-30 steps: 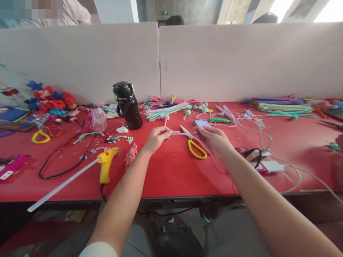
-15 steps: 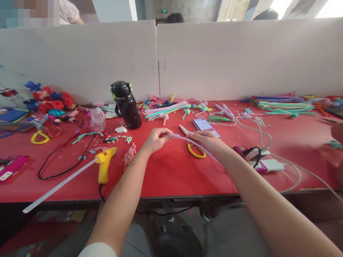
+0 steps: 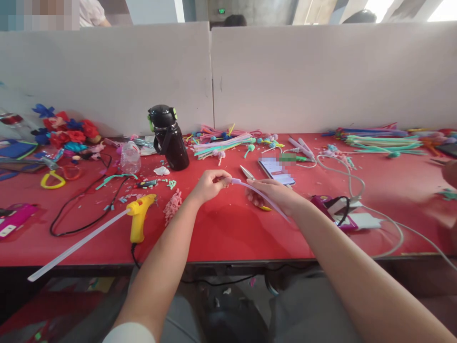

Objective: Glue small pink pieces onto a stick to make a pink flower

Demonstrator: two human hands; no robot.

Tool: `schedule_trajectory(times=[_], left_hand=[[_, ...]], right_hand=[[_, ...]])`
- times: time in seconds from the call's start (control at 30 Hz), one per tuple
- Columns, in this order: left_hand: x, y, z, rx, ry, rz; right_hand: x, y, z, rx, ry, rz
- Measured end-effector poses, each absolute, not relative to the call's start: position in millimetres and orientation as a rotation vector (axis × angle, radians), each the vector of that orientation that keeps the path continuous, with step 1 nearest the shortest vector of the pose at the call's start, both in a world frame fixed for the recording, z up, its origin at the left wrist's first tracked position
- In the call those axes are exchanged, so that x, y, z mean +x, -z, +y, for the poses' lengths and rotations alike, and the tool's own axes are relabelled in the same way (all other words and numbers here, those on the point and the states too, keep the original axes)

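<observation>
A thin lilac pipe cleaner (image 3: 264, 196) bends in an arc above the red table, and the fingertips of my left hand (image 3: 211, 186) pinch its far left end. A short, thicker bit shows at that pinched end. My right hand (image 3: 273, 193) is over the yellow-handled scissors (image 3: 247, 172), its fingers curled beside the handle loop. The pipe cleaner runs along this hand towards the wrist. Only the blade and a sliver of yellow handle show; whether my right fingers grip the scissors or the pipe cleaner is hidden.
A yellow glue gun (image 3: 140, 219) with a long glue stick lies left, near pink snippets (image 3: 173, 206). A black bottle (image 3: 171, 138) stands behind. Past my right hand are a phone (image 3: 274, 170), a purple power strip (image 3: 323, 206) and white cables. Pipe cleaner bundles (image 3: 383, 143) line the partition (image 3: 321, 76).
My right fingers have curled in lower, covering much of the scissors' yellow handle. The left hand keeps its pinch on the pipe cleaner. The view has shifted slightly.
</observation>
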State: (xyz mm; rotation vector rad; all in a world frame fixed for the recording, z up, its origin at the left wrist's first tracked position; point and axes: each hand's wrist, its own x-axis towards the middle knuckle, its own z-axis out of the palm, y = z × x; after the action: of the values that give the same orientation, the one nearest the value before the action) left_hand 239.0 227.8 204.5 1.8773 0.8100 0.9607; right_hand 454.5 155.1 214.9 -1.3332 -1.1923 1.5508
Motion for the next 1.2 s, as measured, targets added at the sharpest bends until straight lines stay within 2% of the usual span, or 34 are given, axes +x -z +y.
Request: schedule_trajectory(times=[0.23, 0.4, 0.7, 0.9, 1.2], left_hand=[[238.7, -203.3, 228.6, 1.898, -0.986, 0.775], [237.5, -203.5, 229.4, 1.788, -0.997, 0.742], [236.8, -205.0, 231.7, 1.163, -1.153, 0.502], [239.3, -206.6, 233.6, 0.91, -1.243, 0.598], [239.7, -199.4, 238.5, 0.865, -1.239, 0.688]], right_hand=[[453.1, -216.6, 155.3, -1.243, -1.665, -1.081], [456.8, -206.3, 163.0, -1.158, -1.609, -1.06], [456.2, -205.0, 164.4, -1.214, -1.574, -1.077], [455.2, -200.1, 165.5, -1.277, -1.424, -1.136], [447.7, -204.3, 161.9, -1.451, -1.049, -1.361]])
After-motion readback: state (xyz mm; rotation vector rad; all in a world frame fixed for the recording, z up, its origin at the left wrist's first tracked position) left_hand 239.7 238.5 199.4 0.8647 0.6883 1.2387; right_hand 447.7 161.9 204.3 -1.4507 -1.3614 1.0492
